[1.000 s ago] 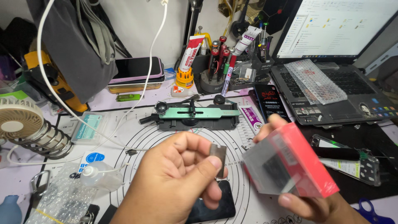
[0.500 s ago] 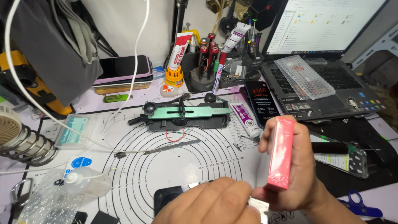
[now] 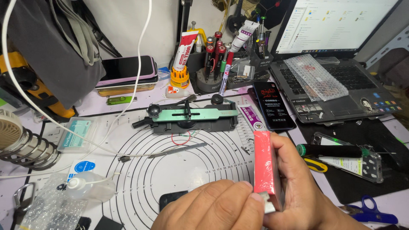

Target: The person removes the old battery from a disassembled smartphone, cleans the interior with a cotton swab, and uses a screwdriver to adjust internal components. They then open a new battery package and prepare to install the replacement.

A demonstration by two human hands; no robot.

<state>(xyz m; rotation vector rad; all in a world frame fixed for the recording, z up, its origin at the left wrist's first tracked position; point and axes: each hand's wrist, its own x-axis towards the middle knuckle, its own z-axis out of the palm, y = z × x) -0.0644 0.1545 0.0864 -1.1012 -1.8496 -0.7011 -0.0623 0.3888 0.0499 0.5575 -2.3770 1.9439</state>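
Right hand gripping red case upright and edge-on, left hand pinching the small metal piece at its bottom end, probably to steady it over the mat.

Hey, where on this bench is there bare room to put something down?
Bare mat rings lie between the tweezers, the squeeze bottle and the left hand. A smaller patch sits right of the green clamp jig. The back edge, laptop and right side are crowded.
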